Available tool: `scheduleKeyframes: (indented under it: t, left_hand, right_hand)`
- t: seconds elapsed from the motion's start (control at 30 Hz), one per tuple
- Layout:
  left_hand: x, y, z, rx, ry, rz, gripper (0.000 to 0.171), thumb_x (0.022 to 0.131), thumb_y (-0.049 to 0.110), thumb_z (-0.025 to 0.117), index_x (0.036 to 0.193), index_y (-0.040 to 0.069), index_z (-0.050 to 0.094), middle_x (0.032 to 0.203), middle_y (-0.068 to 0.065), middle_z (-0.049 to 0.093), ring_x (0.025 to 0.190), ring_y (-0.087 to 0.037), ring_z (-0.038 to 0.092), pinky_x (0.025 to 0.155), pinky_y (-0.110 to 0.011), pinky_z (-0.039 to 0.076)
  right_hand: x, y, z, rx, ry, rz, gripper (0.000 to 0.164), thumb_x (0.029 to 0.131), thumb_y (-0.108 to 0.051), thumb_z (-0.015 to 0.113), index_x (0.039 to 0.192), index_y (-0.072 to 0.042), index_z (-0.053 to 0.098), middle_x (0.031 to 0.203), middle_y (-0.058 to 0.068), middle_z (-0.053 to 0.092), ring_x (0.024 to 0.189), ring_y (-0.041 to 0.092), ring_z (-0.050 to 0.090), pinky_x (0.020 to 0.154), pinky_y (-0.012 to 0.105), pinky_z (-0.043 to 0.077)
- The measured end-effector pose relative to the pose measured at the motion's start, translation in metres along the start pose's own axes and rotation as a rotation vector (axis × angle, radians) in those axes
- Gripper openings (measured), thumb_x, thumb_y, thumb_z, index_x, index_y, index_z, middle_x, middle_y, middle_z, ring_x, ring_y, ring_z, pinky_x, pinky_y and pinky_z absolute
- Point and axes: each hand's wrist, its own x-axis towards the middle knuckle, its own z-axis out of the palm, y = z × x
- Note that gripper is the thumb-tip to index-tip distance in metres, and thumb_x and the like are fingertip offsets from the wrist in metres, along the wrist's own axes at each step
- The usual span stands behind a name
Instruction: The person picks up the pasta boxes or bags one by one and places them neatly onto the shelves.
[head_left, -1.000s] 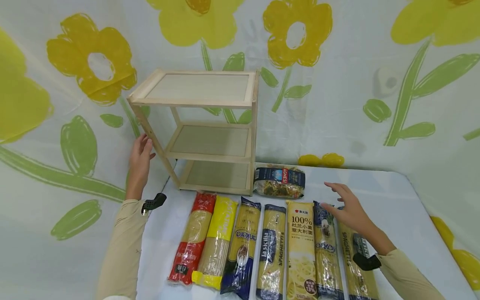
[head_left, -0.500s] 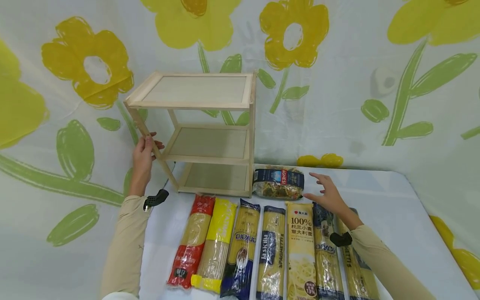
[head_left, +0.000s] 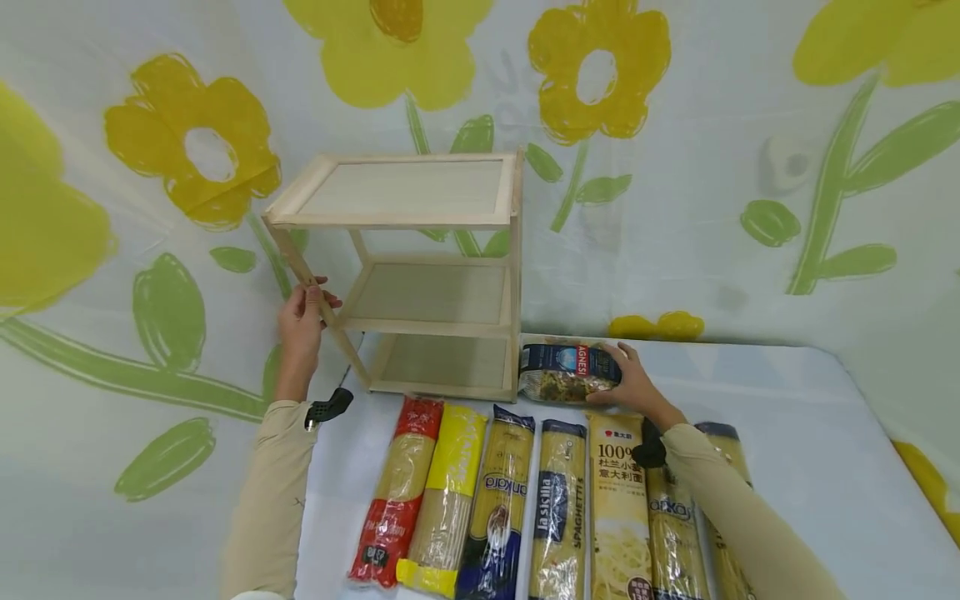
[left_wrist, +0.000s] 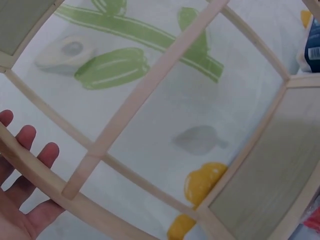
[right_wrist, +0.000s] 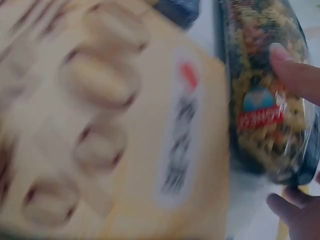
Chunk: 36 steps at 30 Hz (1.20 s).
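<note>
My left hand grips the left front post of a three-tier wooden shelf. Its fingers pass behind the post, in the left wrist view. On the table to the right of the shelf lies a bag of Agnesi pasta, clear with a dark blue label. My right hand holds the bag's right end between thumb and fingers. Seen from the right wrist, a digit rests on the bag, and other fingertips lie by its end. Part of that hand is out of that view.
Several spaghetti packs lie side by side in front of the shelf, from a red one to a cream one. My right forearm covers parts of the rightmost packs. A flowered cloth hangs behind the table.
My right hand has moved left from above the spaghetti packs to the Agnesi bag and taken hold of its end. My left hand has come from beside the shelf post to grip it.
</note>
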Motion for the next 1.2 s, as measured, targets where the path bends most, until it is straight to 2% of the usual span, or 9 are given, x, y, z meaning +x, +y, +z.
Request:
scheduleKeyframes:
  t: [0.17, 0.33, 0.43, 0.57, 0.8, 0.87, 0.93, 1.07, 1.2]
  left_hand:
    - [-0.004, 0.003, 0.004, -0.023, 0.017, 0.051, 0.024, 0.1, 0.024, 0.045, 0.108, 0.01, 0.062, 0.086, -0.015, 0.06, 0.082, -0.02, 0.064, 0.063, -0.028, 0.047]
    - [-0.011, 0.015, 0.004, -0.034, 0.015, 0.067, 0.023, 0.1, 0.02, 0.044, 0.106, 0.008, 0.062, 0.086, -0.02, 0.058, 0.081, -0.024, 0.064, 0.066, -0.029, 0.049]
    - [-0.011, 0.012, 0.003, -0.03, 0.01, 0.056, 0.022, 0.1, 0.021, 0.045, 0.107, 0.008, 0.062, 0.087, -0.018, 0.059, 0.081, -0.022, 0.064, 0.07, -0.027, 0.049]
    - [-0.007, -0.001, 0.002, -0.019, 0.015, 0.066, 0.024, 0.099, 0.024, 0.045, 0.109, 0.009, 0.062, 0.087, -0.016, 0.06, 0.08, -0.018, 0.064, 0.072, -0.026, 0.049]
    - [-0.003, -0.008, 0.002, -0.023, 0.043, 0.088, 0.028, 0.098, 0.029, 0.048, 0.109, 0.008, 0.062, 0.086, -0.013, 0.06, 0.08, -0.017, 0.064, 0.075, -0.027, 0.05]
    - [-0.004, -0.007, 0.001, -0.028, 0.048, 0.096, 0.029, 0.097, 0.029, 0.048, 0.109, 0.007, 0.063, 0.085, -0.011, 0.06, 0.079, -0.016, 0.064, 0.075, -0.027, 0.05]
    - [-0.005, -0.007, 0.001, -0.026, 0.051, 0.106, 0.029, 0.097, 0.029, 0.048, 0.109, 0.007, 0.063, 0.084, -0.011, 0.06, 0.077, -0.015, 0.064, 0.075, -0.027, 0.051]
    - [-0.005, -0.007, 0.002, -0.016, 0.046, 0.111, 0.027, 0.098, 0.027, 0.047, 0.109, 0.008, 0.063, 0.084, -0.012, 0.06, 0.077, -0.014, 0.064, 0.075, -0.027, 0.051]
    - [-0.003, -0.006, 0.003, -0.011, 0.035, 0.094, 0.025, 0.099, 0.025, 0.047, 0.11, 0.008, 0.063, 0.086, -0.015, 0.061, 0.08, -0.017, 0.064, 0.072, -0.027, 0.049]
  right_hand:
    - [0.011, -0.003, 0.0, -0.05, -0.064, 0.015, 0.11, 0.067, -0.033, 0.086, 0.151, -0.007, 0.019, 0.153, 0.026, 0.0, 0.132, 0.058, 0.009, 0.094, 0.073, 0.023]
    - [0.017, -0.009, -0.001, -0.11, -0.117, 0.017, 0.112, 0.064, -0.037, 0.088, 0.15, -0.006, 0.021, 0.147, 0.031, 0.012, 0.124, 0.057, 0.028, 0.09, 0.067, 0.034]
    - [0.016, -0.011, 0.0, -0.155, -0.132, 0.048, 0.113, 0.062, -0.041, 0.088, 0.149, -0.006, 0.023, 0.14, 0.032, 0.016, 0.116, 0.053, 0.035, 0.084, 0.062, 0.04]
    - [0.016, -0.013, 0.0, -0.23, -0.113, 0.078, 0.112, 0.06, -0.044, 0.088, 0.148, -0.009, 0.027, 0.136, 0.03, 0.02, 0.114, 0.048, 0.03, 0.081, 0.061, 0.039]
    - [0.018, -0.012, 0.001, -0.209, -0.154, 0.041, 0.117, 0.06, -0.032, 0.09, 0.15, -0.008, 0.02, 0.146, 0.031, 0.011, 0.128, 0.055, 0.019, 0.087, 0.067, 0.036]
    - [0.018, -0.011, 0.001, -0.217, -0.136, 0.04, 0.114, 0.06, -0.032, 0.09, 0.15, -0.008, 0.023, 0.148, 0.031, 0.012, 0.129, 0.057, 0.019, 0.088, 0.068, 0.035]
    - [0.017, -0.01, 0.002, -0.221, -0.099, 0.027, 0.108, 0.061, -0.031, 0.09, 0.148, -0.008, 0.03, 0.147, 0.03, 0.019, 0.127, 0.056, 0.023, 0.088, 0.067, 0.036]
    - [0.016, -0.008, 0.004, -0.204, 0.0, -0.027, 0.095, 0.062, -0.03, 0.09, 0.141, -0.005, 0.043, 0.135, 0.028, 0.037, 0.117, 0.052, 0.039, 0.085, 0.063, 0.041]
    - [0.015, -0.008, 0.004, -0.194, 0.074, -0.085, 0.086, 0.064, -0.027, 0.089, 0.136, -0.004, 0.049, 0.124, 0.025, 0.044, 0.106, 0.045, 0.048, 0.081, 0.058, 0.044]
